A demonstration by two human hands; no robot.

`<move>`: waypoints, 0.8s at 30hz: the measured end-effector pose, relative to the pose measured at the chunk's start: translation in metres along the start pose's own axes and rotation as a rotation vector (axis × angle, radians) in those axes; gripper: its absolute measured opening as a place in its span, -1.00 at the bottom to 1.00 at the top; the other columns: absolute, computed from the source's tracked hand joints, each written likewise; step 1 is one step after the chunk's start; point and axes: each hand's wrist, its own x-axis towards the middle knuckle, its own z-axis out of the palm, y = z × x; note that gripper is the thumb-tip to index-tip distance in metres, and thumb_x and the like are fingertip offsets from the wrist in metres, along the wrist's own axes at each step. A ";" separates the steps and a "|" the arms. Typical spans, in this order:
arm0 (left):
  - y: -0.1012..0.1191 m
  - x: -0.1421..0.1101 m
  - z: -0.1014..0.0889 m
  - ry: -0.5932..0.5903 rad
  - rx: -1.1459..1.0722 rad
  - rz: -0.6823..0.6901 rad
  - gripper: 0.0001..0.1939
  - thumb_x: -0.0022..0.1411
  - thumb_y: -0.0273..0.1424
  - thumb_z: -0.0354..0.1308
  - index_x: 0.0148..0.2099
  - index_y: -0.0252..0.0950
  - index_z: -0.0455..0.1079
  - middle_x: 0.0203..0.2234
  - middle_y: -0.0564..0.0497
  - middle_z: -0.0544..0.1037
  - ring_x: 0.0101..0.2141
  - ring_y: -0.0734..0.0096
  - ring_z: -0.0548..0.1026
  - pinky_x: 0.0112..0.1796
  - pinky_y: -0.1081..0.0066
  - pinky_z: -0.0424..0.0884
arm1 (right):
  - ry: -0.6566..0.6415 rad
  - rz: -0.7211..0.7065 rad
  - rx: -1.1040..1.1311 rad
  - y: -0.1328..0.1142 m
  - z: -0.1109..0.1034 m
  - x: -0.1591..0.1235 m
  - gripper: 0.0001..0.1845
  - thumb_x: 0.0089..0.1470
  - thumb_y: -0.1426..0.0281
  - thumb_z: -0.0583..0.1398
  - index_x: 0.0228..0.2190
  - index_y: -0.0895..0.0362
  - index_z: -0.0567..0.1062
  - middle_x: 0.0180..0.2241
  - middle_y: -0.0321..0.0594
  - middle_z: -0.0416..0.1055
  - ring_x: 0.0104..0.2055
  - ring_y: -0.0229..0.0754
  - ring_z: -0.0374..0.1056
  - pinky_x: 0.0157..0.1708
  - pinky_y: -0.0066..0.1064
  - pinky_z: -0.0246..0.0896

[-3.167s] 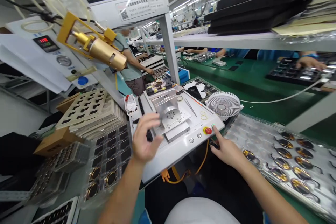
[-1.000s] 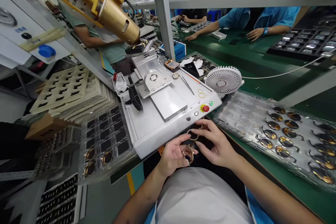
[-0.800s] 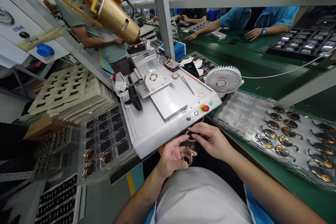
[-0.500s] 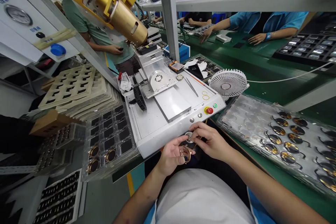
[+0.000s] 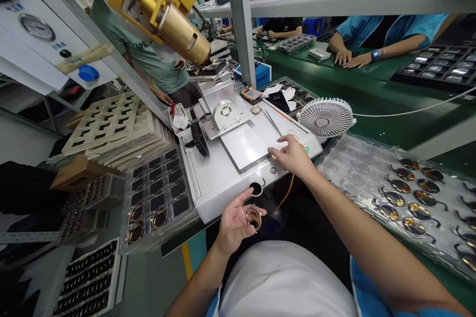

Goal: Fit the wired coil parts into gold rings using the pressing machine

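My left hand (image 5: 235, 223) is closed on a rose-gold ring-shaped watch case (image 5: 253, 219), held between thumb and fingers. At the tip of its index finger is a round dark watch display (image 5: 256, 189) with a pale rim and a short curled flex cable. My right hand (image 5: 292, 157) is over the front edge of the white machine bed (image 5: 208, 178), thumb and fingers apart, with nothing visible in them. It partly covers the control buttons. Just beyond it lie metal tweezers (image 5: 272, 123) and thin yellow rings (image 5: 293, 132).
A gold cylindrical press head (image 5: 186, 34) hangs above the metal fixture (image 5: 226, 110). A white fan (image 5: 326, 118) stands at the right corner. Trays hold black parts and gold cases (image 5: 158, 219) at left, cabled round displays (image 5: 400, 185) at right. Co-workers sit across the green bench.
My right hand has left the display by my left hand and moved up and forward over the machine's front edge. My left hand has shifted slightly left, keeping the case and display.
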 end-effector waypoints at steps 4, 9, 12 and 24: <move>-0.010 -0.005 0.001 0.014 0.391 0.184 0.04 0.06 -0.32 0.54 0.48 -0.11 0.10 0.34 -0.38 0.31 -0.07 0.09 0.64 -0.16 0.24 0.60 | -0.131 -0.091 0.235 0.017 0.009 -0.052 -0.68 0.14 0.09 0.29 -0.29 0.07 0.43 -0.55 -0.32 0.43 -0.51 -0.15 0.36 -0.48 -0.35 0.21; -0.026 0.003 0.013 -0.136 0.931 0.323 0.21 0.11 -0.40 0.47 0.56 -0.09 -0.24 0.50 -0.39 -0.10 0.17 -0.19 0.51 0.03 0.01 0.62 | -0.378 -0.039 0.604 0.025 0.033 -0.099 -0.45 0.07 0.04 0.39 -0.03 0.11 0.54 -0.08 -0.05 0.59 -0.07 0.00 0.52 -0.11 -0.22 0.44; -0.028 0.007 0.019 -0.226 0.928 0.316 0.19 0.10 -0.42 0.47 0.56 -0.08 -0.20 0.51 -0.40 -0.14 0.10 -0.13 0.58 -0.01 0.05 0.66 | -0.300 0.033 0.691 0.025 0.031 -0.099 -0.49 0.03 0.04 0.42 -0.10 0.12 0.59 -0.27 -0.15 0.60 -0.23 -0.08 0.51 -0.20 -0.28 0.44; -0.017 0.007 0.010 -0.264 0.661 0.326 -0.03 -0.04 -0.39 0.59 0.35 -0.15 0.22 0.49 -0.45 -0.07 -0.07 0.05 0.68 -0.10 0.15 0.69 | -0.389 0.144 0.642 0.026 0.006 -0.093 -0.49 -0.15 0.05 0.53 -0.30 0.19 0.66 -0.51 -0.23 0.55 -0.56 -0.23 0.44 -0.50 -0.40 0.44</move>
